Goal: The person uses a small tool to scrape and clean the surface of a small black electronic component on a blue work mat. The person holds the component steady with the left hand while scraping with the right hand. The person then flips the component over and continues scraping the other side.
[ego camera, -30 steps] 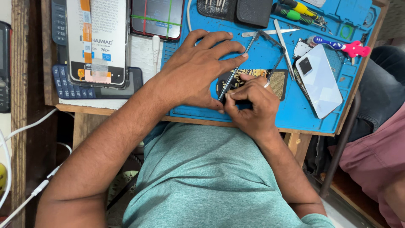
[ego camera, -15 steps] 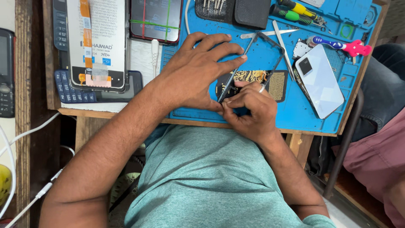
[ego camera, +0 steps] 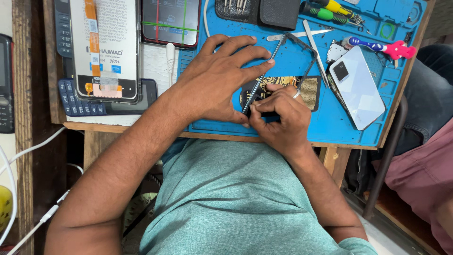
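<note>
An opened phone with gold and black insides lies on the blue repair mat. A thin metal phone frame stands tilted up over it. My left hand spreads over the phone's left side, with the index fingertip and thumb on the frame's long edge. My right hand sits just in front and wears a ring. Its thumb and fingers pinch the frame's near corner where it meets the phone body. The hands hide the phone's left half.
On the mat lie a white phone back cover, a pink and blue toothbrush, tweezers, screwdrivers and a black case. A replacement display, a taped phone, keypad phones and white cables are left.
The phone frame has swung further up from the phone body, showing its far side. My right fingers have shifted to its near corner. My left hand has stayed in place.
</note>
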Demonstrator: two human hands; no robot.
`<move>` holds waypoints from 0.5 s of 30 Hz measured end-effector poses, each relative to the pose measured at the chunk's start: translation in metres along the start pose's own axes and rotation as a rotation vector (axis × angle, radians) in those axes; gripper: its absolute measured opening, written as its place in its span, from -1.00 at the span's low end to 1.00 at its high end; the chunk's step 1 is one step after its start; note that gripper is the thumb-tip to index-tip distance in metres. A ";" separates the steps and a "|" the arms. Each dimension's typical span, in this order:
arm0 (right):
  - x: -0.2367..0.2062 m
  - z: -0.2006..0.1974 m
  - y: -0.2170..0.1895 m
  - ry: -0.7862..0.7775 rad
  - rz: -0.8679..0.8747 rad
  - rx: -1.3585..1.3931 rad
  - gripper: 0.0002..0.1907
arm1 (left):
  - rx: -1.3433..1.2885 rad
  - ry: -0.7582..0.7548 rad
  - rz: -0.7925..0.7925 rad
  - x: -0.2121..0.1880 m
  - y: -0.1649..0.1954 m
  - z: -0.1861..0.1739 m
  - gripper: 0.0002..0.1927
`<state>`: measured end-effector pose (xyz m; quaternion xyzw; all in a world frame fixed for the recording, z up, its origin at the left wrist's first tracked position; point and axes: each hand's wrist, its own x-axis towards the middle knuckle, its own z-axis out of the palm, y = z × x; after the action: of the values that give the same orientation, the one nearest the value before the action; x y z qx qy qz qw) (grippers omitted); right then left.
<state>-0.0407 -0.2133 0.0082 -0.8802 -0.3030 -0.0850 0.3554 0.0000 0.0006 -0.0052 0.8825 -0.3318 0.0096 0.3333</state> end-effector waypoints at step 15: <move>0.004 -0.001 0.000 -0.055 -0.040 0.013 -0.77 | -0.007 -0.019 -0.006 0.000 0.000 -0.002 0.14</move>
<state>-0.0370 -0.2126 0.0103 -0.8737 -0.3305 -0.0660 0.3508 0.0000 0.0018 -0.0042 0.8822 -0.3325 -0.0008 0.3335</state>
